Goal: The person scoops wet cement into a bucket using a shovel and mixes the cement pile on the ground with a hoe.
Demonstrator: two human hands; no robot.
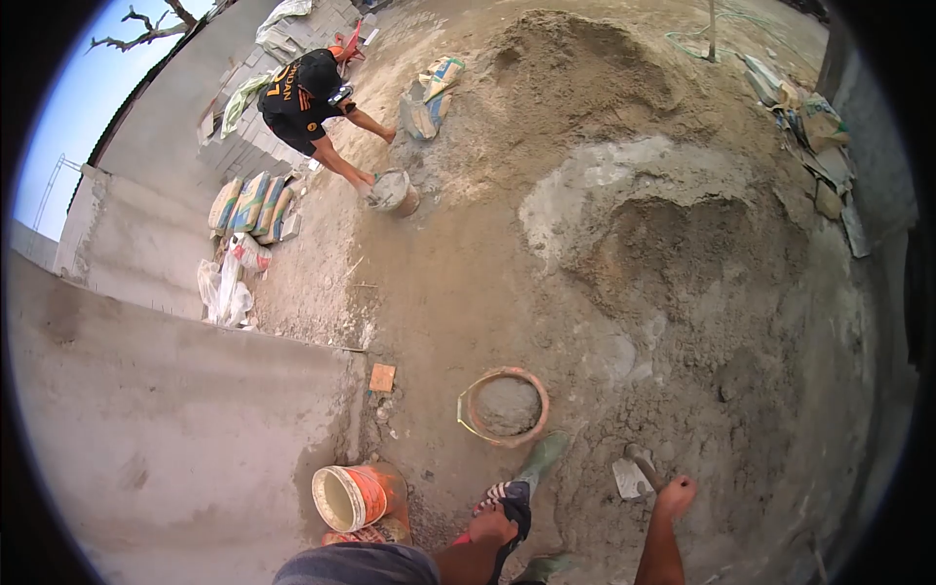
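Observation:
My right hand [675,497] is closed round the handle of a trowel [632,480]. Its pale blade lies low over the wet grey mortar. Nearer my body, my left hand [494,526] rests against my bent leg, on dark cloth; how its fingers are held does not show clearly. In front of my green boot [544,456] stands a round bucket [534,378] filled with grey mortar, its pale handle folded down on the left side. The mixed mortar [721,390] spreads over the ground to the right of the bucket.
Stacked orange and white buckets [363,495] lie by a low wall [175,409]. A brick-coloured tile [382,377] lies nearby. Further off, a co-worker [302,93] bends over another bucket [395,193]. Cement bags [252,205] and a sand heap [585,68] stand behind.

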